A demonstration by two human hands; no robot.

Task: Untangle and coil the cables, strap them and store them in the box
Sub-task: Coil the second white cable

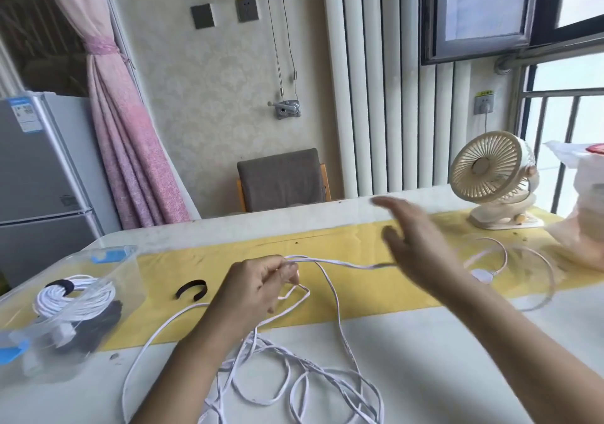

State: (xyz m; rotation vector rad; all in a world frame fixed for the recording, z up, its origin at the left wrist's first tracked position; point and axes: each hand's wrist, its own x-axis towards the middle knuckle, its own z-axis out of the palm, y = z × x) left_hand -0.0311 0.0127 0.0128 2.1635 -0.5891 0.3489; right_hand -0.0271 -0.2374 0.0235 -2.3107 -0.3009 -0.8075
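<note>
Working from the left, I see the clear box (127, 260) at the table's edge. One white coil (75, 296) is already strapped inside it, resting on something dark. Just right of the box, a loose black strap (191, 289) lies curled on the yellow runner (343, 243).

My left hand (258, 284) pinches the flat white cable (343, 263) between thumb and fingertips, near a small loop. The rest of that cable lies in loose, crossing loops on the table in front of me. One strand runs rightward from the pinch to my right hand (415, 247). That hand is blurred, with fingers stretched out and not curled round anything. Whether the strand touches the palm I cannot tell. Farther right, a thinner cord (483, 275) lies near the fan (490, 175).

I judge this to be the untangling and first coiling of a second cable. Next, the right hand should take the strand and lay even turns into the left. After that comes the reach for the strap.
</note>
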